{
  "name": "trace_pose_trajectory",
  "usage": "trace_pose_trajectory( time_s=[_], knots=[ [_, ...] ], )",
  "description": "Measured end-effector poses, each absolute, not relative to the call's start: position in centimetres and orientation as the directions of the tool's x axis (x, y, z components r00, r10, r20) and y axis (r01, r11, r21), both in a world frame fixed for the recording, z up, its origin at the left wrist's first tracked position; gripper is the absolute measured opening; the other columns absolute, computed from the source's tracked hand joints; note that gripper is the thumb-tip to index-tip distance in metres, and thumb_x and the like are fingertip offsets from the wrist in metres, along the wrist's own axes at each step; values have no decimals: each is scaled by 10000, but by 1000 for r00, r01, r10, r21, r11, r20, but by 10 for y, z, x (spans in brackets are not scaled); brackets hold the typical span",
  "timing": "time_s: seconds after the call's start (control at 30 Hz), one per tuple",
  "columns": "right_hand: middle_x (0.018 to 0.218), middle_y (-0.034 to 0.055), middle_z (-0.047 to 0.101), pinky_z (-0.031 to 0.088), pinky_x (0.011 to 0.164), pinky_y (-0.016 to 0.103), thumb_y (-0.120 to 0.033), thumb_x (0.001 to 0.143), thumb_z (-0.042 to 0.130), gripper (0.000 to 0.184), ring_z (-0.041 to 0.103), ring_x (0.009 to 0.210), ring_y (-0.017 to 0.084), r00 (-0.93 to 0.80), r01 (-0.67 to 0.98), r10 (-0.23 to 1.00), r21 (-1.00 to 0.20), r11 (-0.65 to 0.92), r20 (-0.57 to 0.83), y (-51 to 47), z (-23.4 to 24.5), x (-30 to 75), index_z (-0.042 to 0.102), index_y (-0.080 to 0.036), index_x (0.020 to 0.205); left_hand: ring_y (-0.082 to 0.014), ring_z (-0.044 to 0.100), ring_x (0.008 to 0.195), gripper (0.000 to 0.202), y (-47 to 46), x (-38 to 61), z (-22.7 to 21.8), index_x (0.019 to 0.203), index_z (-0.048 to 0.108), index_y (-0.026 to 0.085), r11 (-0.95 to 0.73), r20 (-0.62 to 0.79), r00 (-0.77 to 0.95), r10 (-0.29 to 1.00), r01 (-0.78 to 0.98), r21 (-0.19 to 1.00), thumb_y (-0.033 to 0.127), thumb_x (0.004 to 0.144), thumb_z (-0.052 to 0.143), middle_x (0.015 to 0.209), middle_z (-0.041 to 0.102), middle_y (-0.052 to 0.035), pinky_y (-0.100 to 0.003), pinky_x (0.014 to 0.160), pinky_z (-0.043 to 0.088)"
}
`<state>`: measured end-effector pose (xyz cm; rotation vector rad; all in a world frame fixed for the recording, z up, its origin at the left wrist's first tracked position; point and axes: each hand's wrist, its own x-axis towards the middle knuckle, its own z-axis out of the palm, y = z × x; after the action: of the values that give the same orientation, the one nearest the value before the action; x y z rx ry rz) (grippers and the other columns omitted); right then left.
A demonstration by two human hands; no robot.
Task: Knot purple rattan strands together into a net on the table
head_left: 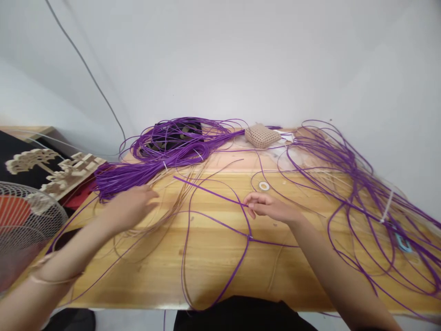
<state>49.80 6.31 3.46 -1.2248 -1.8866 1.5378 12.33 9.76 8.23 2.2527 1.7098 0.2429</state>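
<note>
A purple strand is pinched in the right hand over a wooden table

The purple strand is gripped between the thumb and curled fingertips of the right hand, near the middle of the table; from there it is stretched toward the upper left, where its end is left free. Below the right hand, a purple loop is laid toward the table's near edge, and a small knot is seen where strands are crossed.

The left hand is held palm down, its fingers loosely parted and slightly bent, with nothing seen between them; whether the surface beneath is touched cannot be told. It is placed just beside a thick purple bundle, by which tan strands are spread.

Beyond the right hand, a white ring is laid flat, and farther back a woven tan piece is set near the wall. On the right, a loose purple tangle is bound by a white tie. A fan is partly shown at the left.
</note>
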Motion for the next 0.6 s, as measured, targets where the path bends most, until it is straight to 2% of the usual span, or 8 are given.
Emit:
trace_pose_trajectory(
  time_s=[0.03, 0.07, 0.13, 0.2, 0.3, 0.37, 0.47, 0.6],
  knots=[
    [669, -8, 544, 349, 599, 221, -394, 843, 458, 272, 465, 605, 86, -513, 357, 839, -934, 18, -180, 63, 35, 493, 511, -142, 932, -295, 592, 916, 245, 93, 151, 77, 814, 683, 229, -307, -58, 369, 928, 842, 445, 417, 697, 577, 929, 664, -97, -420, 853, 413],
    [674, -6, 545, 361, 613, 222, -379, 846, 455, 258, 478, 617, 88, -500, 349, 853, -936, 39, -151, 62, 36, 487, 520, -142, 926, -273, 600, 879, 306, 88, 178, 70, 896, 674, 232, -296, -72, 402, 913, 774, 560, 458, 722, 564, 929, 663, -94, -398, 820, 433],
    [688, -4, 553, 385, 636, 225, -332, 848, 457, 220, 501, 640, 93, -502, 326, 861, -939, 106, -77, 60, 41, 474, 535, -143, 930, -228, 604, 784, 407, 81, 228, 53, 999, 645, 232, -223, -101, 497, 862, 550, 805, 535, 747, 544, 870, 656, -78, -352, 730, 466],
    [704, 0, 563, 392, 634, 221, -282, 853, 454, 170, 505, 641, 92, -513, 330, 858, -922, 201, 4, 57, 46, 461, 548, -144, 890, -197, 587, 689, 464, 78, 265, 37, 1008, 645, 236, -128, -47, 534, 844, 285, 950, 602, 764, 499, 787, 646, -62, -330, 651, 474],
    [699, 1, 575, 373, 601, 206, -242, 873, 434, 187, 488, 607, 82, -498, 445, 864, -832, 331, 76, 54, 54, 456, 576, -142, 804, -189, 584, 696, 453, 84, 285, 28, 817, 665, 221, -61, 32, 401, 915, 62, 996, 639, 752, 504, 776, 653, -64, -329, 657, 484],
    [731, 14, 610, 376, 610, 204, -235, 885, 420, 221, 512, 632, 88, -465, 547, 882, -758, 354, 76, 57, 58, 466, 618, -140, 865, -190, 598, 739, 405, 95, 272, 35, 735, 641, 213, -24, 34, 240, 970, -43, 999, 608, 740, 551, 802, 661, -59, -329, 688, 493],
    [863, 57, 666, 409, 647, 218, -266, 875, 438, 282, 570, 727, 119, -412, 647, 911, -697, 310, 23, 69, 63, 503, 648, -127, 1000, -170, 601, 721, 273, 117, 222, 53, 714, 611, 217, -47, 40, -50, 998, -143, 989, 489, 737, 617, 781, 659, -25, -310, 680, 489],
    [824, 94, 684, 445, 667, 259, -403, 841, 496, 369, 595, 729, 163, -222, 745, 974, -651, 146, -35, 89, 76, 581, 703, -100, 874, -137, 560, 630, 216, 143, 135, 76, 603, 543, 213, -13, -49, -352, 935, -170, 985, 327, 778, 596, 595, 611, 39, -273, 651, 464]
  ],
)
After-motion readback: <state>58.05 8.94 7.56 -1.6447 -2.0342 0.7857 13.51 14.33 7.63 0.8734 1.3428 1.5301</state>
